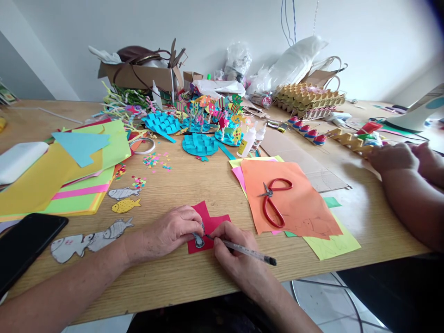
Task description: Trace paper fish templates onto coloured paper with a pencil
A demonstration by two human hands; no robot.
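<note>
My right hand [237,249] grips a black pen [249,252], its tip at the edge of a small grey paper cutout [198,240]. That cutout lies on a piece of red paper [218,222]. Fingers of my left hand [171,231] are bent together and press on the cutout, covering part of it. Left of my hands lie a yellow paper fish [125,205], a grey paper fish [123,193] and more grey fish cutouts [67,247]. Red-handled scissors [274,202] rest partly spread on orange paper [294,194], which bears a pencilled fish outline.
A black phone [31,247] and coloured sheets [86,194] are on the left. Glue bottles [247,142], woven blue paper pieces [199,145] and a tape roll [143,146] stand farther back. At right, another person's arms [409,194] reach over egg-carton pieces [350,141].
</note>
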